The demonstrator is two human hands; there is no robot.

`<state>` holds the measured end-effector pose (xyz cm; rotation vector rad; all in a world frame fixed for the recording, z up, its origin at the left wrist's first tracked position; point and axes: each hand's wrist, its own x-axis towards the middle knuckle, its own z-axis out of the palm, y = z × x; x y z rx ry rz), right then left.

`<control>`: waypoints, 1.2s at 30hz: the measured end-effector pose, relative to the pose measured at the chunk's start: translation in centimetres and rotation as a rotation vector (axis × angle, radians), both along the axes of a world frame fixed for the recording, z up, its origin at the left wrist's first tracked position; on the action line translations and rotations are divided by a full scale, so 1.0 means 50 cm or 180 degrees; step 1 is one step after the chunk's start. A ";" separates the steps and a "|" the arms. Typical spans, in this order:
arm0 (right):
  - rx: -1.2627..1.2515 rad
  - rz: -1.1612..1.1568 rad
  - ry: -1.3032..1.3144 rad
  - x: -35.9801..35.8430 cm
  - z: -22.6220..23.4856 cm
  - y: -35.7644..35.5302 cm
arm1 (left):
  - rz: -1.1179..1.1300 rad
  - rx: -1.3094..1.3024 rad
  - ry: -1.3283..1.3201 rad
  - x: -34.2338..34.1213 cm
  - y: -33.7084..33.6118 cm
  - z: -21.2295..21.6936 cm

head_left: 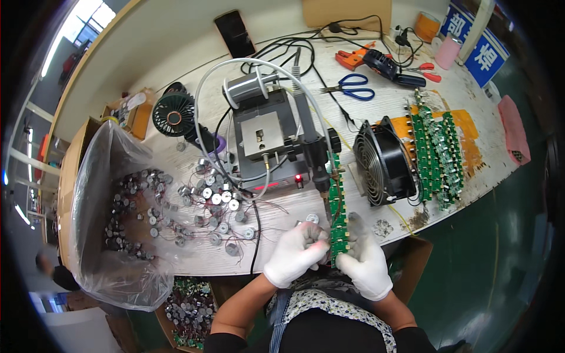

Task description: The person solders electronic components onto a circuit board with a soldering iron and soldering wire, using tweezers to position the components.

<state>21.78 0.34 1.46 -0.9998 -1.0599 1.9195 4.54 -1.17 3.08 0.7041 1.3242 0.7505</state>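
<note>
A long green circuit board strip [339,222] stretches away from me beneath the soldering iron [319,173], which is mounted on a soldering machine [263,136]. My right hand [366,266], in a white glove, grips the near end of the strip between thumb and fingers. Beside the strip's left edge, my left hand [298,254], also gloved, is closed in a pinch; whatever lies between its fingertips is too small to make out. A small round motor [312,219] sits just beyond the left hand. More motors with thin wires [216,199] are scattered left of the machine.
A plastic-lined box [94,200] of motors occupies the left. Right of the strip stands a black fan [385,163], then stacked green board strips [435,156]. Blue-handled scissors [353,88], a handheld fan [175,115] and a phone [235,32] are farther back. A black cable [258,235] crosses the table.
</note>
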 end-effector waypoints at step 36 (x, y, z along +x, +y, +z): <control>0.0394 -0.0181 -0.0795 0.017 -0.038 -0.016 | 0.0978 0.0842 0.0852 -0.198 -0.026 0.075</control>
